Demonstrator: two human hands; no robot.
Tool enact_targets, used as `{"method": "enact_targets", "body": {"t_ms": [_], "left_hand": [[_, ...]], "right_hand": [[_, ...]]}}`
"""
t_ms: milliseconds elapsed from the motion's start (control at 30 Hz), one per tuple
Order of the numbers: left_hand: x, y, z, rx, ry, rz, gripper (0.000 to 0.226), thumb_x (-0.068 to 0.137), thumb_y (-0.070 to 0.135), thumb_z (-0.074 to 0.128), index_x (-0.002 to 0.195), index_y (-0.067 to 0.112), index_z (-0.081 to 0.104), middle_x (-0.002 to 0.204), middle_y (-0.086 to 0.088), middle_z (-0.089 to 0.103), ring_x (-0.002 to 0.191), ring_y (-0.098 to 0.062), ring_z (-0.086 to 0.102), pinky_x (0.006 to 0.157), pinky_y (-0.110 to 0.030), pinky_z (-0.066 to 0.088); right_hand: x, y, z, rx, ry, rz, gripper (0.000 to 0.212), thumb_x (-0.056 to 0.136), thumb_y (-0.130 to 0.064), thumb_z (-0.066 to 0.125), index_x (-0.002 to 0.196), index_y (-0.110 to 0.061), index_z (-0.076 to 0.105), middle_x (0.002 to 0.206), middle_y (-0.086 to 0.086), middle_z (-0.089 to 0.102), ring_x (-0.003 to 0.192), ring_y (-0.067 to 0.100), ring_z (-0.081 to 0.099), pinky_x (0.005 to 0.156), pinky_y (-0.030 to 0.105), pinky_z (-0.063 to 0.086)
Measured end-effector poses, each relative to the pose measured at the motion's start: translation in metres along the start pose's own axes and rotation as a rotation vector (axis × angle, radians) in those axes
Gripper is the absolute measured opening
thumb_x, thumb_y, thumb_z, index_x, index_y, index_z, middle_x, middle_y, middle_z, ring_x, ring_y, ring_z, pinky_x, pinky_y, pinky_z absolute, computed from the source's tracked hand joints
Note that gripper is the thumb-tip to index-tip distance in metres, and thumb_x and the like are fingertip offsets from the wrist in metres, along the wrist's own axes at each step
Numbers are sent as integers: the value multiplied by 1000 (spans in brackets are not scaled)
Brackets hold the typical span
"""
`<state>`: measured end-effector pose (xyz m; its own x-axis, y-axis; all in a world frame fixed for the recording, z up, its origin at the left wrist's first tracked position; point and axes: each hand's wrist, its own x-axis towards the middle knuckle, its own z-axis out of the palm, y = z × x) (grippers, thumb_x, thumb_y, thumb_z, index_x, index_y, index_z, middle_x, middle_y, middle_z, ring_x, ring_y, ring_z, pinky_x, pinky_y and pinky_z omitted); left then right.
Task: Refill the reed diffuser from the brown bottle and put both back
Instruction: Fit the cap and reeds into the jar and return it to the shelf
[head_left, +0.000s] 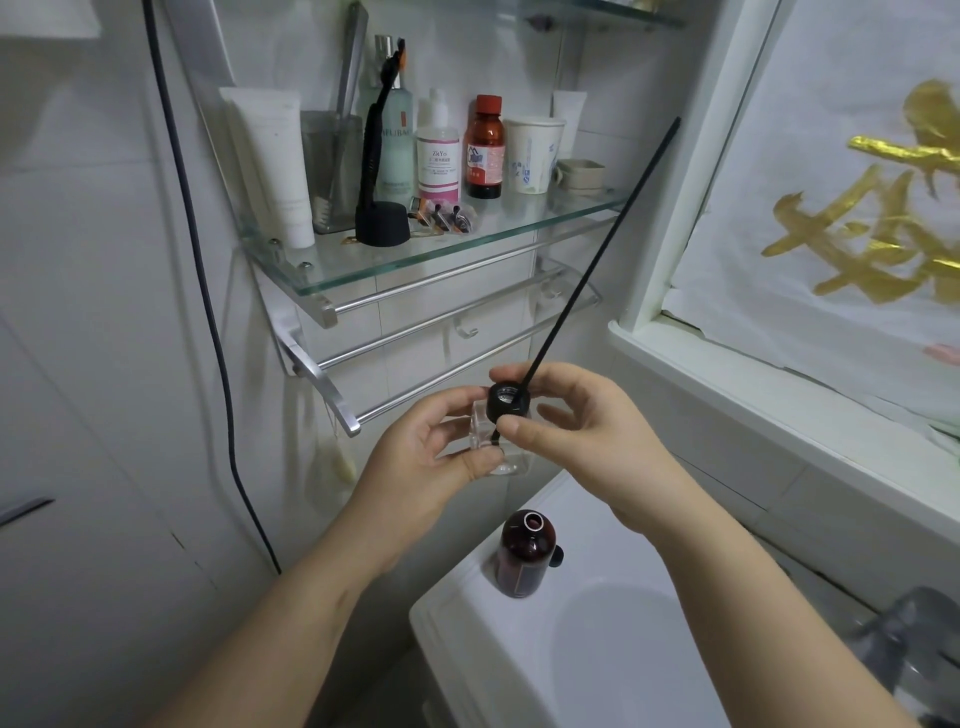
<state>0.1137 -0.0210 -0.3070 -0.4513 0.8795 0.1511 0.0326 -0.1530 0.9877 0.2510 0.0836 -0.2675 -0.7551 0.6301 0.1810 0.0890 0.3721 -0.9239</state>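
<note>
Clear diffuser bottle (493, 441) is held up in front of the glass shelf (415, 260), cupped in the left hand (436, 447). Its black collar (509, 399) is pinched by the right hand (576, 415); one black reed (597, 260) is seated, slanting up right. Fill level cannot be told. Brown bottle (522, 553) is stood uncapped on the sink edge (457, 597), its cap (557, 556) just beside. Pouring is judged done or imminent; recapping and returning both are left.

Tap (904, 644) blurred, cut off at right edge; diffuser (493, 441) partly behind hands.
</note>
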Motion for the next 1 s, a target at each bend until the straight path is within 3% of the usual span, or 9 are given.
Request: {"method": "enact_targets", "body": {"t_ms": [100, 233, 300, 367, 533, 667, 733, 833, 1000], "left_hand": [[-1, 0, 2, -2, -2, 8, 47, 78, -7, 69, 118, 18, 60, 113, 0, 71, 109, -12, 66, 88, -34, 56], [-2, 2, 2, -13, -21, 6, 46, 79, -2, 70, 118, 20, 62, 115, 0, 71, 111, -12, 65, 88, -38, 57], [-1, 2, 0, -16, -14, 7, 46, 79, -3, 70, 119, 18, 61, 116, 1, 71, 112, -13, 64, 90, -40, 56], [-1, 2, -1, -11, -8, 7, 47, 80, -5, 68, 120, 18, 61, 115, 2, 71, 112, -13, 64, 92, -40, 55], [-2, 2, 0, -6, -19, 14, 46, 79, -7, 68, 116, 20, 62, 113, 3, 70, 110, -12, 65, 86, -34, 57], [-2, 3, 2, -10, -26, 27, 44, 79, -2, 70, 118, 18, 61, 117, 0, 69, 110, -11, 65, 83, -30, 57], [-2, 4, 1, -16, -19, 22, 44, 80, -3, 69, 118, 19, 61, 114, 3, 70, 110, -11, 65, 85, -31, 57], [-1, 3, -1, -14, -12, 9, 46, 79, -5, 69, 118, 19, 60, 109, 8, 72, 110, -11, 65, 90, -33, 56], [-2, 2, -1, -7, -9, 12, 48, 78, -7, 69, 119, 16, 60, 110, 5, 71, 108, -11, 66, 87, -31, 57]], "right_hand": [[1, 0, 3, -24, 62, -11, 34, 75, -15, 82, 102, -28, 67, 99, -10, 70, 102, 5, 62, 108, 39, 41], [-2, 2, 1, -29, 22, -7, 53, 75, -26, 83, 122, -34, 60, 113, -12, 65, 115, 4, 57, 108, 36, 42], [-2, 2, 0, -3, -27, 4, 50, 78, -31, 76, 125, -34, 60, 116, -11, 66, 120, 8, 56, 109, 40, 41], [-2, 2, 0, -4, -25, 1, 42, 79, -29, 72, 120, -31, 65, 115, -9, 68, 118, 12, 58, 109, 44, 40], [0, 0, 4, -39, 83, -5, 32, 74, -19, 82, 101, -26, 66, 103, -2, 69, 102, 9, 60, 105, 40, 43], [-3, 1, 2, -23, 44, -1, 50, 76, -22, 82, 120, -29, 61, 112, -9, 65, 114, 3, 57, 107, 37, 43], [-4, -1, -1, 4, -23, -10, 48, 82, -22, 75, 126, -30, 60, 119, -11, 66, 121, 5, 56, 110, 40, 41], [-3, -4, -3, -14, -44, -8, 38, 87, -13, 69, 122, -28, 65, 115, -12, 70, 118, 4, 59, 111, 41, 40], [1, -6, 4, -50, 46, -2, 29, 78, -14, 80, 102, -27, 69, 98, -7, 72, 101, 9, 62, 106, 37, 43]]}}
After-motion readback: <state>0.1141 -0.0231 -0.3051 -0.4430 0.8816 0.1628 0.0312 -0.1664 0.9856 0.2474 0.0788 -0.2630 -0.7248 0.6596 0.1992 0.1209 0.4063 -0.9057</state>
